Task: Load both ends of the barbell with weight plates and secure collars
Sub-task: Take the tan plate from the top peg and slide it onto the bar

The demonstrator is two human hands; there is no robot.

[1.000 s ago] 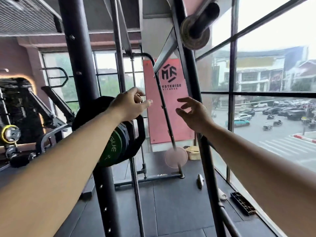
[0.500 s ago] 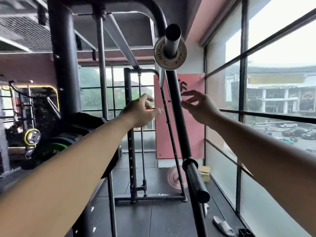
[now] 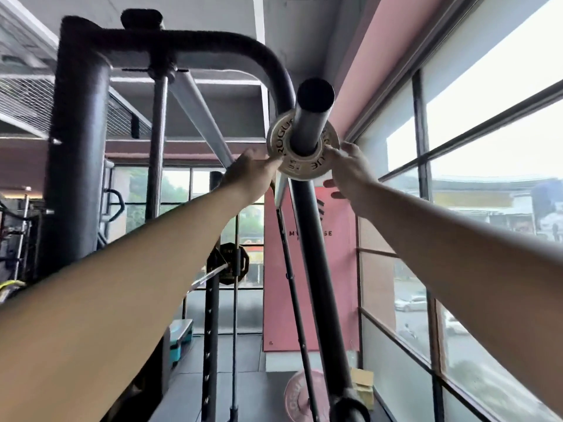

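A small tan Rogue weight plate (image 3: 300, 169) hangs on a steel storage peg (image 3: 313, 117) high on the rack's slanted black upright (image 3: 318, 269). My left hand (image 3: 249, 172) reaches up to the plate's left rim, fingers curled at its edge with the tips hidden. My right hand (image 3: 350, 172) grips the plate's right rim, fingers on its face and thumb underneath. Further back, a barbell (image 3: 210, 275) rests in the rack with a black plate (image 3: 230, 263) on its far end.
The rack's thick black post (image 3: 76, 178) stands at left, its curved top bar overhead. A pink plate (image 3: 300, 397) leans on the floor by a cardboard box (image 3: 362, 385). A lower peg (image 3: 350, 406) juts out below. A glass window wall (image 3: 457, 208) runs along the right.
My view tilted upward and closer to the peg. Both hands rose from open air in front of the upright to the small plate and took hold of its rims.
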